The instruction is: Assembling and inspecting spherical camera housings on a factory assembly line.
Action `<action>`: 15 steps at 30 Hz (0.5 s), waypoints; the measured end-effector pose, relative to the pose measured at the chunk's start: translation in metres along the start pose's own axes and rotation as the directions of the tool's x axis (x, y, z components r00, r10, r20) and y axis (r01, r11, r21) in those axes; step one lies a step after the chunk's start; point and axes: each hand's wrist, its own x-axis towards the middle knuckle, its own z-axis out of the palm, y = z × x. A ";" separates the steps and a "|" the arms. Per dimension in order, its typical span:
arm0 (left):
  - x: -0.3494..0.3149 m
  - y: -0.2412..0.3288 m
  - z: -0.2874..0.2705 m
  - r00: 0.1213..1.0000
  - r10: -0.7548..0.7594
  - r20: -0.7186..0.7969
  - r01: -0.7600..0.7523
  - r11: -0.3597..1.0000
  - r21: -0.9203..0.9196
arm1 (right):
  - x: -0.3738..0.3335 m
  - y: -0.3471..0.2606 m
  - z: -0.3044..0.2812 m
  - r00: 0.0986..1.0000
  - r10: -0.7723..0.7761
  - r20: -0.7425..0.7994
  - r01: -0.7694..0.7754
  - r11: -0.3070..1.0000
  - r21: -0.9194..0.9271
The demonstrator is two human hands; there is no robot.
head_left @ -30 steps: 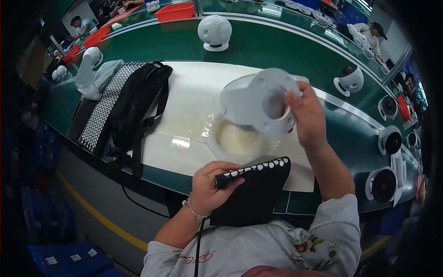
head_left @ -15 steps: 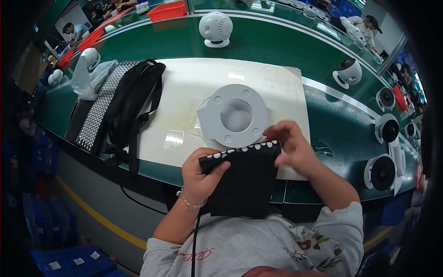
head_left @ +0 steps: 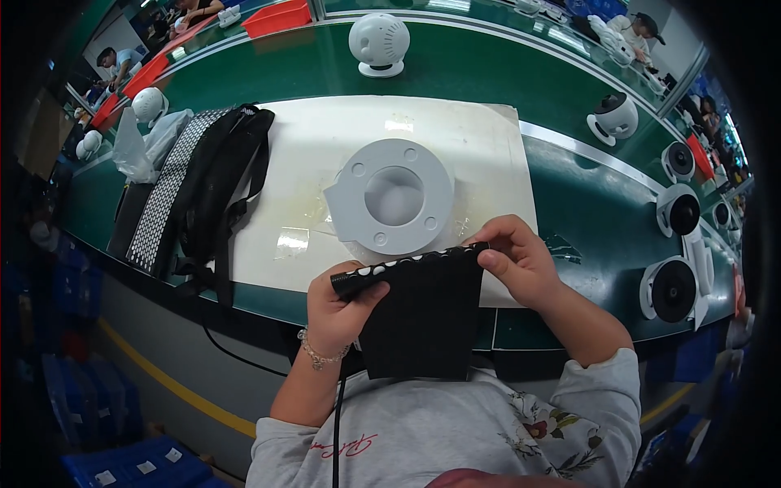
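A black sheet [head_left: 419,325] hangs in front of me, its upper edge rolled over to show a row of white oval spots. My left hand [head_left: 338,305] grips the rolled edge at its left end, thumb on the near side. At the other end my right hand [head_left: 518,259] pinches the corner between thumb and fingers. Just beyond the sheet lies a light grey ring-shaped base [head_left: 370,224] with a round opening, several small round recesses and an angular tab on its left. It rests on a white board [head_left: 476,138] bearing patches of clear tape.
Left of the board, black straps or sheets [head_left: 232,163] lie beside a white-dotted black strip [head_left: 167,195] and a clear plastic bag [head_left: 134,150]. A white round device [head_left: 379,45] stands at the back; white-and-black fans [head_left: 669,289] line the right. Other people work beyond the metal rail.
My right hand has closed from a loose, spread pose onto the sheet's right corner. The grey base has turned slightly. The whole view has shifted a little.
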 end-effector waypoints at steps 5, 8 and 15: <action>0.000 0.002 -0.002 0.999 0.026 0.030 -0.029 0.994 0.102 | 0.006 -0.008 -0.003 0.971 -0.235 0.040 0.233 0.902 -0.363; 0.001 -0.001 -0.003 0.997 0.044 0.069 -0.051 0.993 0.110 | 0.007 -0.008 0.004 0.919 -0.389 0.058 0.364 0.785 -0.502; 0.001 0.003 -0.002 0.995 0.015 0.101 -0.037 0.976 0.216 | 0.008 -0.017 0.016 0.727 -0.610 0.314 0.634 0.423 -0.647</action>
